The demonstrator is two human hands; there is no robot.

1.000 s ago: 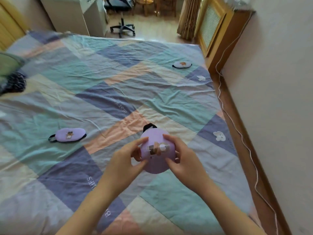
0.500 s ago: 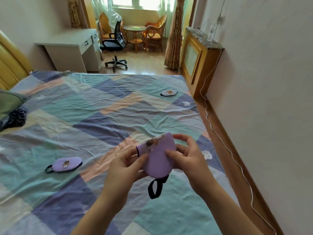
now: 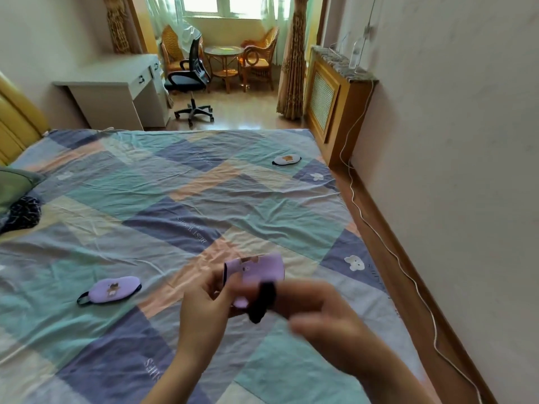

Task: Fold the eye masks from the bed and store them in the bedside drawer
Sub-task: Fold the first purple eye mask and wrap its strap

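I hold a folded purple eye mask (image 3: 259, 272) above the bed (image 3: 175, 199). My left hand (image 3: 204, 304) pinches its left side. My right hand (image 3: 318, 310), blurred by motion, grips the mask's black strap (image 3: 261, 301) across the front. A second purple eye mask (image 3: 112, 290) lies flat on the quilt to the left. A white eye mask (image 3: 286, 159) lies near the bed's far right corner. No bedside drawer is in view.
A green pillow (image 3: 14, 182) and dark cloth (image 3: 22, 211) lie at the bed's left edge. A white cable (image 3: 388, 246) runs along the floor by the right wall. Beyond the bed stand a white desk (image 3: 116, 91), an office chair (image 3: 192, 77) and a wooden radiator cover (image 3: 329, 97).
The mask went from held flat to folded in half; the strap, hanging below half a second ago, is now pulled up across the front by my right hand. My view has tilted up.
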